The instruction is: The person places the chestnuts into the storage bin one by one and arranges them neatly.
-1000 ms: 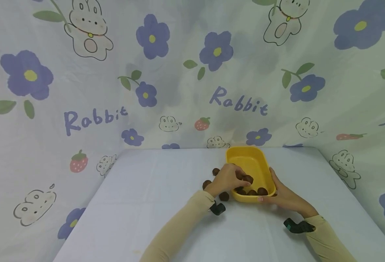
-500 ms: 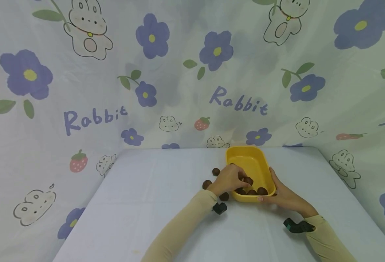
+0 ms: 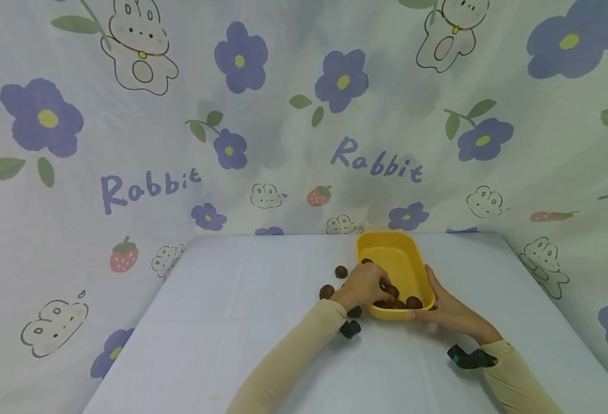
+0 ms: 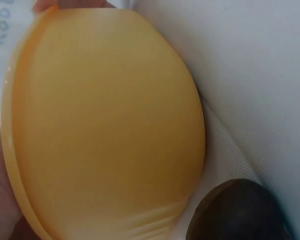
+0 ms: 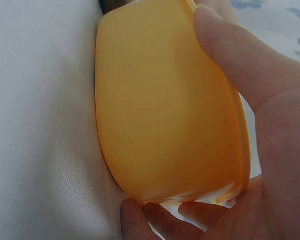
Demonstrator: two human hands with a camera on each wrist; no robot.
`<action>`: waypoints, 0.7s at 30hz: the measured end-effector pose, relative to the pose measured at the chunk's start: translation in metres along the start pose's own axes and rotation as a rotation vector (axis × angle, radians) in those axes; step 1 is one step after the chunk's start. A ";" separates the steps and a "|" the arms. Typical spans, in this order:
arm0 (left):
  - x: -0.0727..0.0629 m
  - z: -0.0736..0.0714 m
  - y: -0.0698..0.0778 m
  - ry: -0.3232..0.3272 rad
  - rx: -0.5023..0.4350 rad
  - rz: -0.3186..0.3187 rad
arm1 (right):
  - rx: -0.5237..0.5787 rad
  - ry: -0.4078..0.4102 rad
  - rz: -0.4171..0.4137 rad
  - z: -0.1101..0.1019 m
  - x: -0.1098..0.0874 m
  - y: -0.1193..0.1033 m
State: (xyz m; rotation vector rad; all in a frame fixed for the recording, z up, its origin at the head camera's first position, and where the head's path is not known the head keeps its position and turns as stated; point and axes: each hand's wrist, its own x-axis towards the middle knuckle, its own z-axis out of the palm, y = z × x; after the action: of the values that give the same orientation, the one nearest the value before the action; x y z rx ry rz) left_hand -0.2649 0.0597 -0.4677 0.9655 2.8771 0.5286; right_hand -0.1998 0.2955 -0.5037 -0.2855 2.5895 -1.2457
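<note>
Right hand grips yellow tray; white cloth beneath.

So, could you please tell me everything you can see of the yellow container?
The yellow container is rectangular with rounded corners, a lipped rim and smooth, plastic-looking walls. It stands upright on the white table, its long sides running front to back. Brown balls lie inside, mostly toward the near end. The right hand grips its near-right corner; the left hand reaches in, contact with it unclear.
</note>
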 end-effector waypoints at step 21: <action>0.002 0.002 0.000 -0.039 0.059 0.034 | 0.002 -0.012 0.023 0.001 0.000 -0.002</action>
State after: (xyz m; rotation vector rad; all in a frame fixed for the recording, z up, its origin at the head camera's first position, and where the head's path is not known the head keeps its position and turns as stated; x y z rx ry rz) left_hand -0.2664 0.0612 -0.4696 1.0228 2.8613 0.4245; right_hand -0.1994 0.2936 -0.5027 -0.2613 2.5744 -1.2348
